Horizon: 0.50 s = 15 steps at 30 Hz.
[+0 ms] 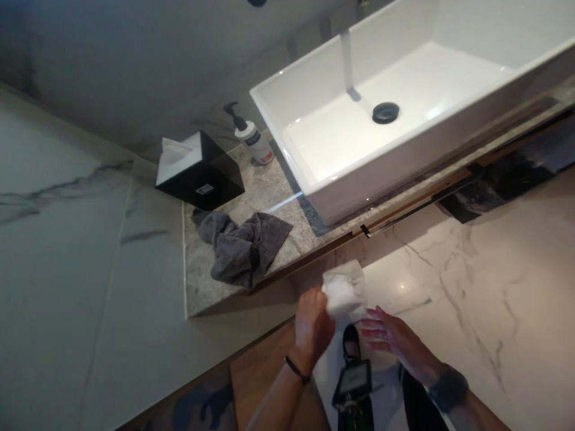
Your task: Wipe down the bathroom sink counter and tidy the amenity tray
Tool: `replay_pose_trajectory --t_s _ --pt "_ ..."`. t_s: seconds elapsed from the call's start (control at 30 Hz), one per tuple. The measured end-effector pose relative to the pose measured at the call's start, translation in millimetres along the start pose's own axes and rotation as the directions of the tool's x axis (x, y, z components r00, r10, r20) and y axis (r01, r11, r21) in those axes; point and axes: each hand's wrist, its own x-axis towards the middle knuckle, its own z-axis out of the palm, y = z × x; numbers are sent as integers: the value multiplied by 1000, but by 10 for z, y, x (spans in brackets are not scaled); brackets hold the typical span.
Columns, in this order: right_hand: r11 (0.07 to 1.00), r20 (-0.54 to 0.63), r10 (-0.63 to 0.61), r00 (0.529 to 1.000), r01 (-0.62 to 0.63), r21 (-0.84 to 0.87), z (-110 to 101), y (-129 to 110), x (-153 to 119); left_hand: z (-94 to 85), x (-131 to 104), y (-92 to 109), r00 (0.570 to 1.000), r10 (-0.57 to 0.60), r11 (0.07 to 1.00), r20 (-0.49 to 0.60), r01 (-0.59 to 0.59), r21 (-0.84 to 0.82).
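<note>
In front of the counter, my left hand (313,323) is closed on the edge of a white, soft-looking bundle (344,291). A brighter white patch shows at its middle, and I cannot tell whether it is paper or thin cloth. My right hand (389,335) is beside the bundle's lower right corner with its fingers stretched out. Whether its fingertips touch the bundle is unclear. On the counter to the upper left lies a crumpled grey towel (245,248).
A stone counter (202,299) carries a black tissue box (215,179), a white pump bottle (255,143) and a white rectangular sink (332,206) with a black drain. A towel rail (399,216) runs along the counter's front, with dark cloth hanging at the right. Marble-look floor lies below.
</note>
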Motion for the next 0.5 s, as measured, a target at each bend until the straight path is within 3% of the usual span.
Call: replay_pose_trajectory --t_s 0.07,0.13,0.2,0.3,0.4,0.5 --pt "964 159 51 986 -90 251 370 -142 -123 -132 -288 157 986 115 989 -121 -125 -73" --pt "897 261 17 965 -130 422 601 -226 -258 -281 -534 324 961 201 966 -188 -226 -126" --pt "869 250 8 968 -131 477 672 -242 -391 -425 -739 452 936 292 934 -196 -323 -151" --pt "902 162 41 986 -106 418 595 -204 -588 -612 -930 500 905 392 862 -163 -424 -277" --pt "953 62 21 998 -39 299 502 -183 -772 -785 -899 414 939 321 807 -123 -340 -484" --pt "977 0 -44 999 43 210 462 -184 -898 -968 -673 323 966 257 812 -5 -219 -540"
